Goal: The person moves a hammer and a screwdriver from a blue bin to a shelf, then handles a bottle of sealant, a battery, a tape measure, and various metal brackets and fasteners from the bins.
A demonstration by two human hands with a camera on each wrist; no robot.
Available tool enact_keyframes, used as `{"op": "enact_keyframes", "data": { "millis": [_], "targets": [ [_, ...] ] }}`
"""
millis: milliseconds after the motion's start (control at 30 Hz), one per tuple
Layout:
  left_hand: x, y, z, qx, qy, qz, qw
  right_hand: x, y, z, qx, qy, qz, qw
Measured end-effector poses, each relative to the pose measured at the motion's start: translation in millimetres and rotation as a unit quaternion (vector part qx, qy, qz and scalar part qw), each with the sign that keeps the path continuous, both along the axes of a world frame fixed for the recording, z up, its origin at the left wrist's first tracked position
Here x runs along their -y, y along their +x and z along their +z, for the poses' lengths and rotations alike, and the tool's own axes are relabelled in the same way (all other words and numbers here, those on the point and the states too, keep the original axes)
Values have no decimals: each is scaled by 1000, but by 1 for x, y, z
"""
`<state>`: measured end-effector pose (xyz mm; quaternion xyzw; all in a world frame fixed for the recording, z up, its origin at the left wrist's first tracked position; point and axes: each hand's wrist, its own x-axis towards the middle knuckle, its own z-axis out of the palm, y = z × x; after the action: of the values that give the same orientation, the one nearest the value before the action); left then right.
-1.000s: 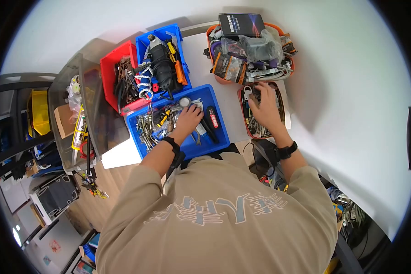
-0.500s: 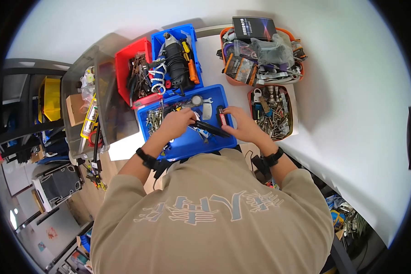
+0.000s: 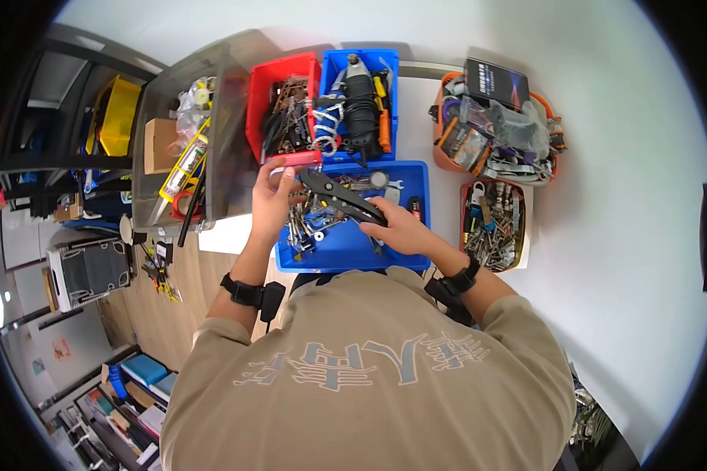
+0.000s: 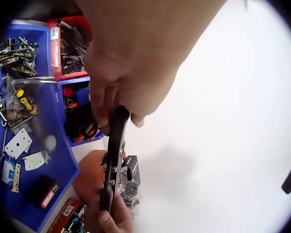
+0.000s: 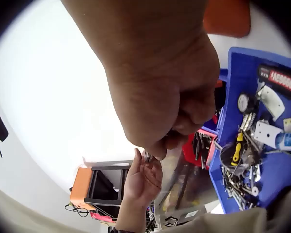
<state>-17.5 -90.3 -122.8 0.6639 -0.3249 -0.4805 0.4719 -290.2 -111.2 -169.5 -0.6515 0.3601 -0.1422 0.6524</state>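
Between my hands, over the blue tray [image 3: 342,253], is a long black hand tool [image 3: 334,194] with round rivets along it; its exact kind cannot be told. My right hand [image 3: 404,229] grips its near end. At the far end, my left hand [image 3: 272,206] has fingers and thumb on either side of it, as the tool [image 4: 115,150] shows in the left wrist view. Below lie bolts and fittings [image 3: 300,231], a round gauge [image 5: 245,103], a yellow-handled screwdriver [image 5: 238,148] and a black-and-red case [image 4: 42,191]. The right wrist view hides most of the tool behind my right hand.
Behind the tray stand a red bin [image 3: 258,106] of metal pieces and a blue bin [image 3: 395,118] with a corded power tool [image 3: 360,106]. An orange basket [image 3: 446,157] and a box of small metal parts [image 3: 491,235] stand right. A clear tub [image 3: 232,149] stands left.
My right hand has left the metal parts box and now grips the black tool. The tool has been lifted from the tray, and my left hand has shifted to its far end.
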Motion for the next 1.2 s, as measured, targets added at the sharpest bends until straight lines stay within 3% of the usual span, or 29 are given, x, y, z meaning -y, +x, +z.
{"op": "enact_keyframes", "data": {
  "millis": [100,167,200,267,300,333,367,433,533,633,700,733,833,900,1067,1200],
  "targets": [
    [-17,33,-4,43,-6,62,997,3,56,-5,15,88,5,996],
    [-30,57,-10,45,-12,65,997,0,102,-18,10,150,-82,985],
    [-37,68,-11,47,-3,39,998,0,126,-30,9,148,-82,986],
    [-53,87,-14,60,3,-23,998,10,173,-62,-42,76,-213,973],
    [-61,100,-22,51,-10,-66,996,22,192,-78,-51,36,-227,972],
    [-74,121,-25,70,-15,-134,988,49,231,-112,-53,-128,-320,937],
    [-85,125,-27,90,-15,-203,975,66,239,-109,-7,-114,-321,940],
    [-94,134,-1,161,2,-299,940,89,254,-107,-19,-128,-359,924],
    [-112,164,-12,157,-3,-343,926,93,255,-116,-160,-183,-290,926],
    [-123,195,-22,162,-1,-342,926,63,227,-107,-215,-238,-204,925],
    [-129,214,-30,172,-5,-324,930,43,203,-84,-257,-122,-121,951],
    [-130,222,-35,177,-4,-326,929,36,190,-86,-263,-119,-121,950],
    [-132,238,-44,198,11,-339,920,8,159,-98,-296,-181,-43,937],
    [-132,241,-43,212,7,-356,910,-6,154,-99,-285,-350,2,892],
    [-132,244,-45,198,-13,-388,900,-17,180,-94,-278,-386,-25,879],
    [-131,243,-45,216,-32,-404,888,-16,195,-115,-342,-288,-89,890]
  ]
}}
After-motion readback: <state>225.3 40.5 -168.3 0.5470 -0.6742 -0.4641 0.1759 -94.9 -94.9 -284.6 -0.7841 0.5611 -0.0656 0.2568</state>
